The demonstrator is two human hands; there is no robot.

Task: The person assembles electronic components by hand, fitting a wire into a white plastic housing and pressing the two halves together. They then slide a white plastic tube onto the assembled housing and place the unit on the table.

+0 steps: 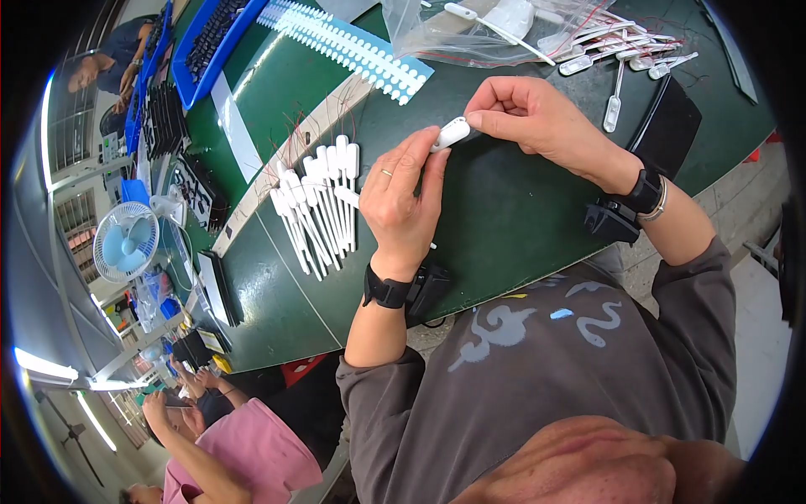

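White pc [452,132] btwn both hands, above green table [504,220]; long axis slants from L hand [401,189] up toward R hand [537,122]. L hand pinching near end, thumb vs. fingers. R thumb + index at far end; gripping or just touching, can't tell. White sticks [312,196] fanned L of L hand; blue tray [180,76] upper L, dark parts [220,38] inside.

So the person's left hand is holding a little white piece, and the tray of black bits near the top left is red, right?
Not quite: the head view shows the tray of black bits is blue, not red. The left hand is indeed holding a little white piece.
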